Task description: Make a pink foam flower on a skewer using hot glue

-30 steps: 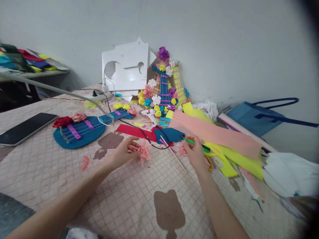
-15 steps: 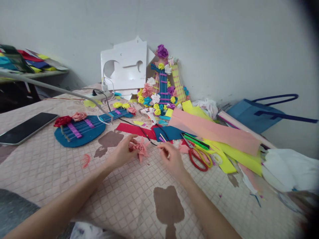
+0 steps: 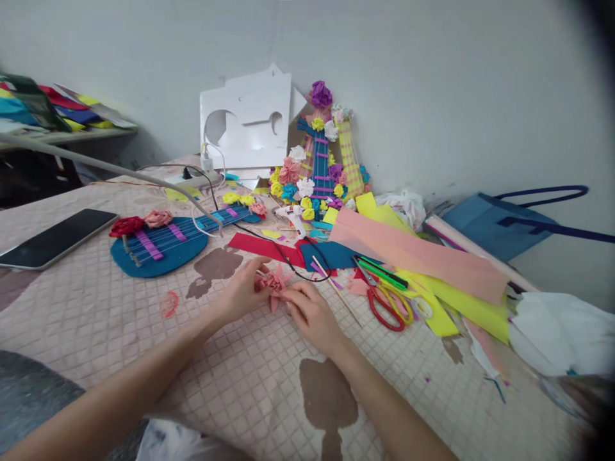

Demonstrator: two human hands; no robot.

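A small pink paper flower (image 3: 273, 283) sits between both my hands, just above the quilted cloth. My left hand (image 3: 241, 296) pinches it from the left, fingers closed on its petals. My right hand (image 3: 310, 314) has its fingertips closed on the flower's right side. Red-handled scissors (image 3: 385, 303) lie on the cloth to the right of my right hand. A thin wooden stick (image 3: 336, 291) lies just beyond my right hand. A black cord (image 3: 288, 261) loops behind the flower.
A blue felt guitar (image 3: 166, 242) with red and pink roses lies at the left, a phone (image 3: 55, 237) beyond it. A glue gun (image 3: 294, 219), flower-covered guitars (image 3: 319, 160) and white card stand at the wall. Pink and yellow sheets (image 3: 423, 259) and a blue bag (image 3: 500, 224) fill the right.
My right hand let go of the scissors, left them on the cloth, and moved left to close on the pink flower. My left hand kept its hold on the flower.
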